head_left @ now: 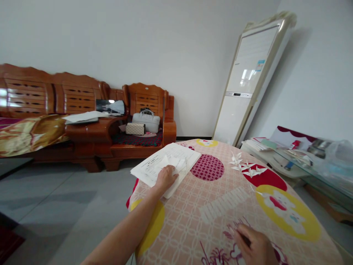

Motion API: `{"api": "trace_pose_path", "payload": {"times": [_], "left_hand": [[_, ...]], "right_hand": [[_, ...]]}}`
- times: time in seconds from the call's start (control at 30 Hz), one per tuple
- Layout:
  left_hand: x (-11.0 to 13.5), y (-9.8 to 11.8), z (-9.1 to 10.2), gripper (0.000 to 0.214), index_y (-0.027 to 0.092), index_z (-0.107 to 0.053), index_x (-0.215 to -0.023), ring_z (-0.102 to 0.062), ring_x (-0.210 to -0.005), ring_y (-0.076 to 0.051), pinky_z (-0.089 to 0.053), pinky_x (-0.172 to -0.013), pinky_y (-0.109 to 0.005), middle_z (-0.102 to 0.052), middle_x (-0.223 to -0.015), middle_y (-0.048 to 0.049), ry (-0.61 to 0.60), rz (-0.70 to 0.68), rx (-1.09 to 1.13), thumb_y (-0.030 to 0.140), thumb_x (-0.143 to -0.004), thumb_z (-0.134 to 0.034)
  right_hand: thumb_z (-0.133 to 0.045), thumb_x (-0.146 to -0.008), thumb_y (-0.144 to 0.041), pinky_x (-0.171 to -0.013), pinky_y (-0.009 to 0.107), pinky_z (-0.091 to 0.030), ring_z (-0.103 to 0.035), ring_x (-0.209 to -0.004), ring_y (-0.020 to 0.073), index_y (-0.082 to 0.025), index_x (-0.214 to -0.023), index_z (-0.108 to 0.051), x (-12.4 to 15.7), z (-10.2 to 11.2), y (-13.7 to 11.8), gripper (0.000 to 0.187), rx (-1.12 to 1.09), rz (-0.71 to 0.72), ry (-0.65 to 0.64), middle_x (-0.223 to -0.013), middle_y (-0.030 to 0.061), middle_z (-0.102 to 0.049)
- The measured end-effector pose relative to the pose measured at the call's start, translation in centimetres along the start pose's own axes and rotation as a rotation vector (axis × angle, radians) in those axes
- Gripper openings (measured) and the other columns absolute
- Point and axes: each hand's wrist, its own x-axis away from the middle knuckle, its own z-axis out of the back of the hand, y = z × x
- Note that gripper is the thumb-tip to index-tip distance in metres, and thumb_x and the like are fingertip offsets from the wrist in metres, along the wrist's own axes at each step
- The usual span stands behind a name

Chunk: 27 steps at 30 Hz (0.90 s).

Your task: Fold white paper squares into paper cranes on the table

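My left hand (166, 177) reaches to a stack of printed sheets (147, 167) at the far left of the round table. Its fingers are closed together on a small white piece of paper (172, 161) lying on top of the stack; the fingertips are partly hidden. Close to me, my right hand (255, 244) rests low over the tablecloth (190, 217), fingers curled in, with nothing visible in them. Several folded white paper cranes (252, 171) stand in a group on the right side of the table.
A wooden sofa (79, 92) with a grey handbag (147, 120) and a patterned purse (135, 129) is behind at left. A tall air conditioner (234, 114) stands in the corner. At right, a glass-topped table (317, 176) bears papers and plastic bags.
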Motion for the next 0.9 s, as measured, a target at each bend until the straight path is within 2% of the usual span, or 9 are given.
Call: {"api": "trace_pose_path", "payload": {"times": [0.17,0.3,0.37,0.47,0.53,0.63,0.73,0.8,0.9], "left_hand": [[-0.1,0.0,1.2,0.017,0.014,-0.068,-0.090,-0.065,-0.088,-0.022,-0.043,-0.076,-0.028,-0.070,-0.094,-0.0110,0.030,0.036,0.015,0.020,-0.086,-0.052],[1.4,3.1,2.2,0.024,0.016,-0.066,-0.088,-0.064,-0.085,-0.018,-0.043,-0.076,-0.026,-0.069,-0.092,-0.0089,0.080,-0.045,0.061,0.024,-0.092,-0.044],[3.0,5.9,2.2,0.027,0.017,-0.066,-0.091,-0.062,-0.087,-0.017,-0.044,-0.079,-0.026,-0.068,-0.093,-0.0096,0.104,-0.294,0.212,0.026,-0.094,-0.041],[5.8,10.0,1.4,0.025,0.018,-0.066,-0.091,-0.062,-0.086,-0.018,-0.046,-0.080,-0.027,-0.067,-0.090,-0.0095,-0.067,-0.685,0.306,0.024,-0.094,-0.042],[7.4,12.0,0.5,0.026,0.017,-0.065,-0.088,-0.061,-0.079,-0.017,-0.047,-0.076,-0.027,-0.066,-0.086,-0.0091,-0.149,-0.871,0.293,0.022,-0.095,-0.040],[8.5,13.0,-0.3,0.024,0.016,-0.065,-0.087,-0.062,-0.076,-0.016,-0.049,-0.075,-0.026,-0.067,-0.085,-0.0089,-0.148,-0.994,0.351,0.022,-0.094,-0.043],[8.0,12.4,-0.2,0.019,0.015,-0.066,-0.099,-0.064,-0.093,-0.017,-0.050,-0.083,-0.026,-0.068,-0.103,-0.0106,-0.032,-0.859,0.598,0.025,-0.091,-0.052],[6.8,11.7,0.0,0.021,0.017,-0.067,-0.104,-0.062,-0.103,-0.019,-0.048,-0.092,-0.030,-0.067,-0.109,-0.0101,0.064,-0.573,0.741,0.027,-0.091,-0.053],[4.8,10.6,-0.1,0.031,0.016,-0.067,-0.105,-0.062,-0.099,-0.021,-0.049,-0.088,-0.032,-0.068,-0.105,-0.0103,-0.064,-0.199,0.991,0.040,-0.088,-0.057]], "right_hand": [[-0.047,-0.088,-0.044,-0.047,0.024,-0.029,-0.040,-0.045,0.0112,-0.019,-0.052,-0.047,-6.5,0.1,-2.3,0.043,-0.123,0.037,-0.046,-0.047,-0.0028,-0.043],[-0.050,-0.086,-0.052,-0.051,0.024,-0.039,-0.052,-0.052,0.0147,-0.017,-0.061,-0.057,-8.6,-1.9,-2.4,0.044,-0.481,-0.153,-0.104,-0.054,0.0015,-0.054],[-0.050,-0.084,-0.059,-0.052,0.028,-0.047,-0.062,-0.062,0.0201,-0.013,-0.077,-0.066,-8.8,-2.8,-2.2,0.050,-0.788,-0.324,-0.158,-0.069,0.0087,-0.065],[-0.054,-0.081,-0.063,-0.060,0.034,-0.054,-0.067,-0.072,0.0243,-0.010,-0.094,-0.068,-8.6,-3.3,-2.2,0.056,-1.141,-0.434,-0.151,-0.083,0.0130,-0.070],[-0.064,-0.077,-0.058,-0.058,0.032,-0.054,-0.065,-0.067,0.0221,-0.011,-0.086,-0.069,-8.4,-3.3,-2.2,0.048,-1.154,-0.500,-0.072,-0.077,0.0096,-0.070],[-0.075,-0.072,-0.046,-0.061,0.030,-0.053,-0.066,-0.070,0.0217,-0.013,-0.090,-0.070,-8.0,-3.1,-1.8,0.038,-1.191,-0.605,0.037,-0.080,0.0070,-0.073],[-0.075,-0.073,-0.041,-0.070,0.033,-0.054,-0.068,-0.081,0.0238,-0.015,-0.104,-0.068,-7.6,-2.7,-1.1,0.041,-1.373,-0.608,0.043,-0.095,0.0083,-0.074],[-0.076,-0.073,-0.038,-0.072,0.033,-0.053,-0.069,-0.081,0.0239,-0.016,-0.105,-0.069,-7.3,-2.4,-0.8,0.040,-1.439,-0.592,0.003,-0.095,0.0084,-0.075],[-0.078,-0.073,-0.036,-0.069,0.031,-0.053,-0.069,-0.074,0.0222,-0.016,-0.098,-0.071,-7.1,-1.9,-0.7,0.033,-1.446,-0.583,-0.116,-0.086,0.0078,-0.076]]}}
